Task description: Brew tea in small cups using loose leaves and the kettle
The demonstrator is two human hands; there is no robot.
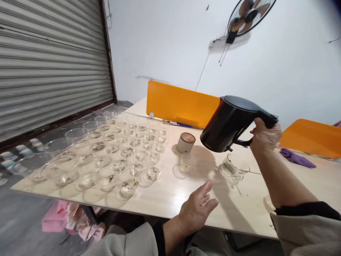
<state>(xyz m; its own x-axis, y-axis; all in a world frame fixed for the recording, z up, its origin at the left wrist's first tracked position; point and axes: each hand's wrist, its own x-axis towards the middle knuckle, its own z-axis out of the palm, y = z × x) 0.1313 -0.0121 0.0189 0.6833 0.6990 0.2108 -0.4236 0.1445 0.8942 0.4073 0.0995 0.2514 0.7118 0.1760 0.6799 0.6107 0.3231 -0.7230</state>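
Observation:
My right hand is wrapped round the handle of a black electric kettle, lifted above the table and tilted with its spout side to the left. Nothing is in my left hand, whose fingers are apart over the table's front edge. Below the kettle stands a small clear cup, in front of a round pale canister with a wooden-looking lid. To the right of that cup sits a ribbed clear glass bowl. Whether liquid leaves the kettle I cannot tell.
Many clear plastic cups with dark bits at the bottom fill the table's left side. An orange divider stands behind. A purple cloth lies at the right. White bottles and pink fabric are on the floor.

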